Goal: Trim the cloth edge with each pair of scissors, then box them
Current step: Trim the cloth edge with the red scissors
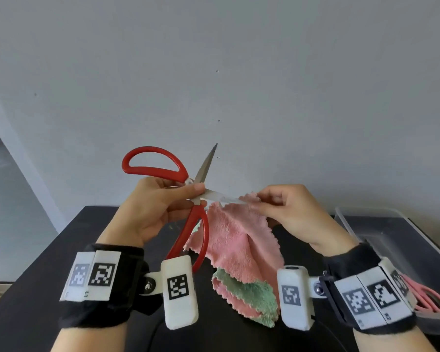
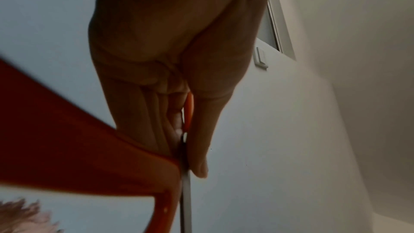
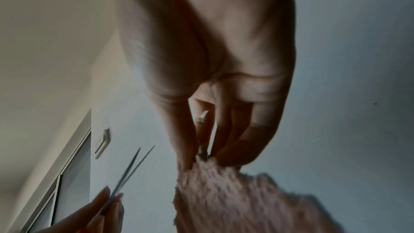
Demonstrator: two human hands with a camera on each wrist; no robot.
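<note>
Left hand (image 1: pixel 148 212) gripping red-handled steel scissors (image 1: pixel 188 191) near the pivot, blades spread apart, right hand (image 1: pixel 290 212) pinching the top edge of a fluffy pink-and-green cloth (image 1: pixel 241 250) beside the lower blade, cloth hanging above the black worktop (image 1: pixel 36 288), clear plastic box (image 1: pixel 391 232) right of the cloth, holding pink scissors (image 1: pixel 427 298)

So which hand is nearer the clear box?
Right. The right hand pinches the cloth just left of the clear box; the left hand, gripping the red scissors, is farther left.
</note>
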